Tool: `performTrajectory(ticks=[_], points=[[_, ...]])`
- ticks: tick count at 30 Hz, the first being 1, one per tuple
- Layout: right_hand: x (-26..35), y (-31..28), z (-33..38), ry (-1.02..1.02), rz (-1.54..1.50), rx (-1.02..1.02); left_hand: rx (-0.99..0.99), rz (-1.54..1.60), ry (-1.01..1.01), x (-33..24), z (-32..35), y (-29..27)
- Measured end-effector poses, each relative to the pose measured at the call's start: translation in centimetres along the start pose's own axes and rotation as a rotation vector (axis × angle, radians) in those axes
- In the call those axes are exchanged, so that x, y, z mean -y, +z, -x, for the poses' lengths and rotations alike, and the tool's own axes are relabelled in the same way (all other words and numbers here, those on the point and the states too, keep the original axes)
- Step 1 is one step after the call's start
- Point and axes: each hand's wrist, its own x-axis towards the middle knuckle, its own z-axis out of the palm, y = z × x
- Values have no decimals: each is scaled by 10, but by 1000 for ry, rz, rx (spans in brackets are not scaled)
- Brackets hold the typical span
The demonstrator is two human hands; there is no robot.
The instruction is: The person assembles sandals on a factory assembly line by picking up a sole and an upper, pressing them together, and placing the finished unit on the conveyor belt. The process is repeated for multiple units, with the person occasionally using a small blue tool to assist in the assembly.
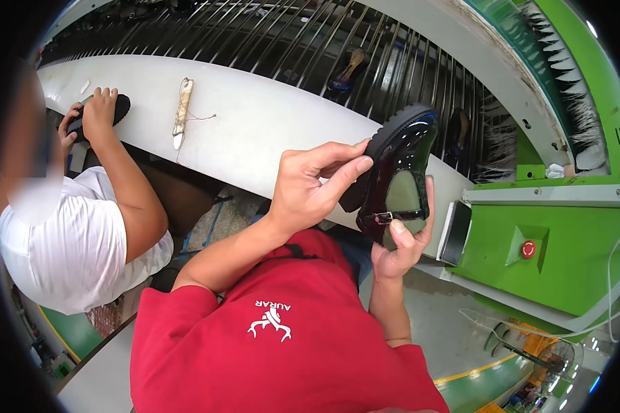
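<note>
Both hands have the glossy black shoe (398, 175) lifted above the white tabletop (255, 124), the left hand (310, 189) with fingers pinched on its heel edge, the right hand (401, 244) wrapped underneath by the buckled strap, inspection seemingly midway.

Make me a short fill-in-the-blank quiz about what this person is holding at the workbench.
1. Both hands hold a glossy ____ shoe with a buckled strap.
2. The left hand presses its fingers on the shoe's ____ end.
3. The right hand supports it from ____.
4. A brush lies on the ____ bench.

Missing words: black; upper; below; white
</note>
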Motion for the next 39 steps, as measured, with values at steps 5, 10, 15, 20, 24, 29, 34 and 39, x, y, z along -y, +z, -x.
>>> performTrajectory(ticks=[5,10,15,20,24,29,34,39], points=[[-4,-9,10,-210,375,86,0,170,-73,14,8,-5],[-2,20,20,-654,878,278,-143,354,87,6,7,1],[20,22,10,-516,715,428,-197,251,-49,13,22,-33],[1,27,-7,-164,363,395,-203,379,-231,22,50,-35],[-11,18,-8,11,182,417,-155,405,-280,25,60,-37],[-3,17,-6,21,246,400,-150,399,-282,30,67,-33],[6,9,-10,-24,318,523,-249,443,-365,21,48,-25],[27,-22,0,-177,592,803,-422,581,-521,0,14,-7]])
